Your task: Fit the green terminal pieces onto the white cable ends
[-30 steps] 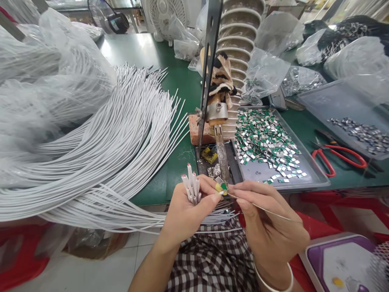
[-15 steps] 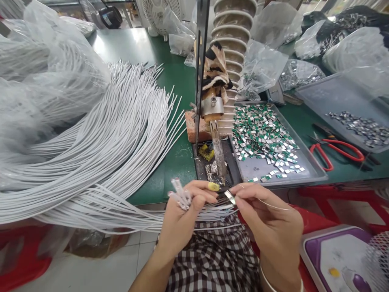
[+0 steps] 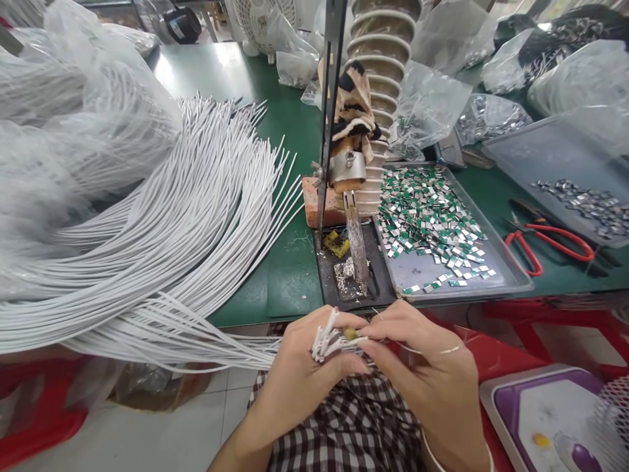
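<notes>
Left hand (image 3: 304, 367) grasps a small bundle of white cable ends (image 3: 327, 341), just in front of the soldering iron (image 3: 358, 242) and below the bench (image 3: 275, 282) edge. Right hand (image 3: 422, 373), touching the left, pinches thin solder wire (image 3: 432, 351) beside the bundle.

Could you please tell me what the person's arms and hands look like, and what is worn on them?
Both forearms are bare, with no sleeves and no gloves. The left hand has a yellow-painted thumbnail. The right hand has a pale bangle around the wrist. No rings or watch show.
</notes>
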`<state>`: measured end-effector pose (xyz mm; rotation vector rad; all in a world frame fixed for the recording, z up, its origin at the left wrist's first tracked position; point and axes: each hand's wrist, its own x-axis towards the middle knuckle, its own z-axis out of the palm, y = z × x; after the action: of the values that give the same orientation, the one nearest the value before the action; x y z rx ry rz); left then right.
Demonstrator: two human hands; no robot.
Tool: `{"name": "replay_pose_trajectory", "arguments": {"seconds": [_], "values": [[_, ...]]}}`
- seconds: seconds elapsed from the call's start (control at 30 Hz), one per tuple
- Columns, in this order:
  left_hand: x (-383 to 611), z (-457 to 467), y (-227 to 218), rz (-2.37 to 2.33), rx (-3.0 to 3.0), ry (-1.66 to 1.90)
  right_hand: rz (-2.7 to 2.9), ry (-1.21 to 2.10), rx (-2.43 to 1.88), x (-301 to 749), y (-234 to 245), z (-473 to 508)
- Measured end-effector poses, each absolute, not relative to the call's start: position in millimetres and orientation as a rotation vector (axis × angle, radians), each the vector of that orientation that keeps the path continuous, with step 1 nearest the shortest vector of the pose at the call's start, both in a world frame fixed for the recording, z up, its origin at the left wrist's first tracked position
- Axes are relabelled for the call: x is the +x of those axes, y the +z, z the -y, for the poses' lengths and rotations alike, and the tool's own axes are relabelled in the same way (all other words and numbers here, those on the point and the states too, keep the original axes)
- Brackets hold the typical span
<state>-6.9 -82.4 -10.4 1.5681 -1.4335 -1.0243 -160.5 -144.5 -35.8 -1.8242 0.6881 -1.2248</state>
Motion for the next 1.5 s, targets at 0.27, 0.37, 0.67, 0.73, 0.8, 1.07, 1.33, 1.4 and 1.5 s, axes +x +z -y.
{"name": "replay_pose_trajectory", "arguments": {"seconds": [0.27,0.37,0.67,0.73,0.8,1.07,1.33,1.4,1.5], "values": [[-12.2,84.9,-6.8,1.392,1.568,-0.881,-0.540,-1.195,-1.654,-162.7,-38.8,149.7],[-12.6,86.8,-7.7,1.373,1.574,-0.906,-0.501,-1.162,-1.654,-164.4,-37.4,153.2],[-7.1,85.3,-21.1,1.251,1.576,-0.845,-1.049,-0.939,-1.819,-180.8,-40.7,176.5],[-3.5,83.4,-24.0,1.247,1.585,-0.860,-1.606,-1.009,-1.943,-192.9,-51.2,202.4],[-1.1,81.7,-26.3,1.243,1.577,-0.895,-2.022,-0.803,-1.959,-204.9,-61.4,231.2],[-5.9,86.5,-27.9,1.232,1.533,-0.943,-1.647,-0.853,-2.147,-203.2,-74.3,250.5],[-8.1,88.5,-24.1,1.174,1.594,-0.943,-1.480,-1.225,-1.994,-192.3,-70.1,220.6],[-9.9,89.9,-23.3,1.164,1.593,-0.896,-1.460,-1.254,-1.893,-190.6,-66.2,215.5],[-13.3,93.6,-23.3,1.122,1.554,-0.841,-1.187,-1.225,-1.675,-183.6,-56.1,198.0]]}}
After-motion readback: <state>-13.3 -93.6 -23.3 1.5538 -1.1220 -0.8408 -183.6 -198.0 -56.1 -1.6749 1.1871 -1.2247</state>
